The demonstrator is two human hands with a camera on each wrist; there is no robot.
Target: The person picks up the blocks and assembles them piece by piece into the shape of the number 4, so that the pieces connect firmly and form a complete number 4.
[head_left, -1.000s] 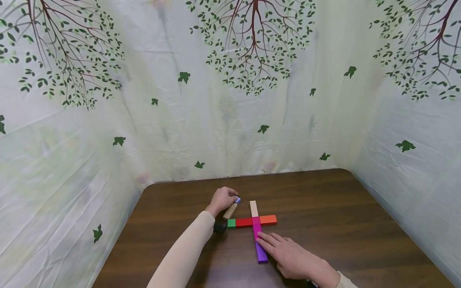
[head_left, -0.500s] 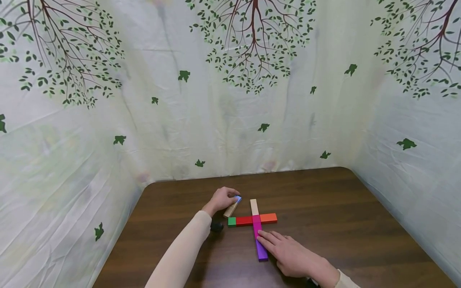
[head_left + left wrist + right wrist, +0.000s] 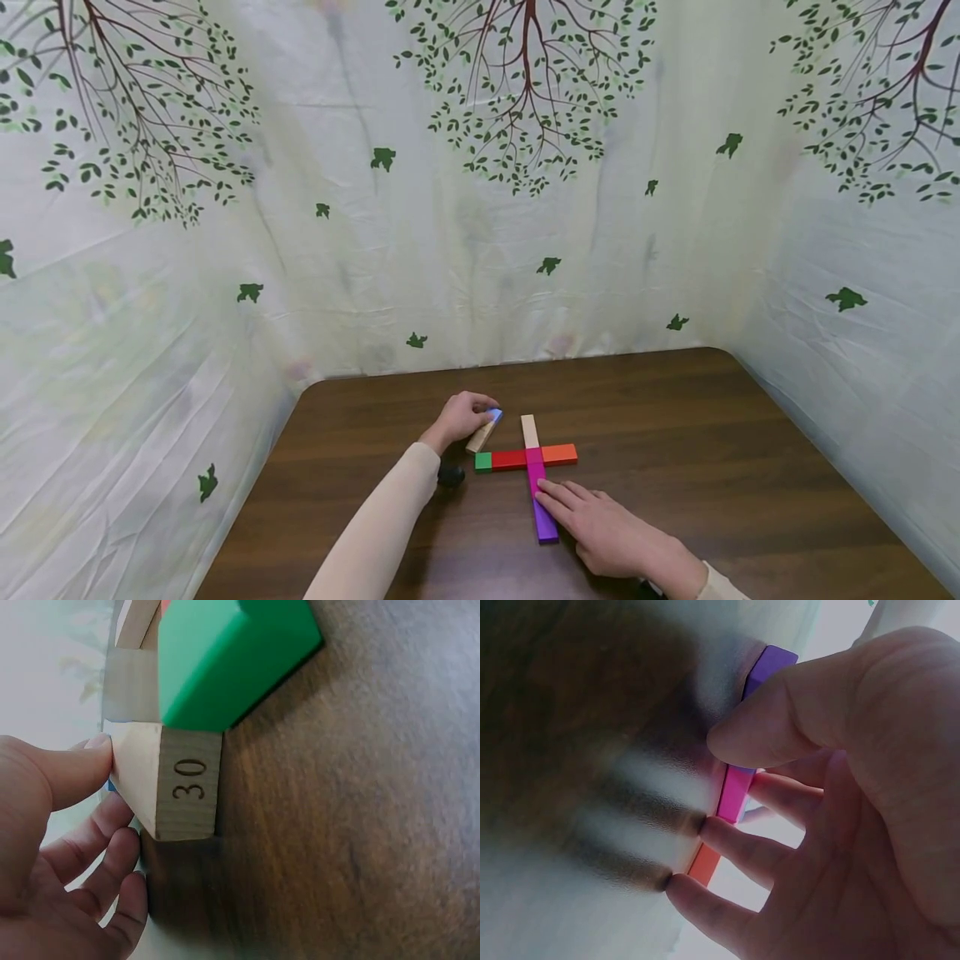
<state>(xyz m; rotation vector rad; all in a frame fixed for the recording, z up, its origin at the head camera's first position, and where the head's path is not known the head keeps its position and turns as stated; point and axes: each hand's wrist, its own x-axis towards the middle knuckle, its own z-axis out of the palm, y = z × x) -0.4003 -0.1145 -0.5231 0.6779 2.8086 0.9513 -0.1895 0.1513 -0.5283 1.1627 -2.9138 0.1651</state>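
My left hand (image 3: 457,419) pinches a blue block (image 3: 496,413) at the far end of a natural wood block (image 3: 481,437), which lies slanted on the table. In the left wrist view, that wood block (image 3: 187,780) shows "30" stamped on its end, close beside a green block (image 3: 225,667). My right hand (image 3: 611,533) lies with fingers extended, its fingertips at the right side of a magenta block (image 3: 536,472) and a purple block (image 3: 545,527). The right wrist view shows fingertips on the table beside the magenta block (image 3: 736,793), with the thumb in front of the purple one.
Magenta and purple form the near arm of a cross of blocks. A pale wood block (image 3: 529,430) extends it away, a red block (image 3: 508,459) leads left to green, and an orange block (image 3: 559,454) lies right. Tree-print curtains (image 3: 480,300) edge the brown table (image 3: 712,450).
My left hand shifts only very slightly, still at the blue block. The right hand and the cross of blocks stay in place; the view tilts a little.
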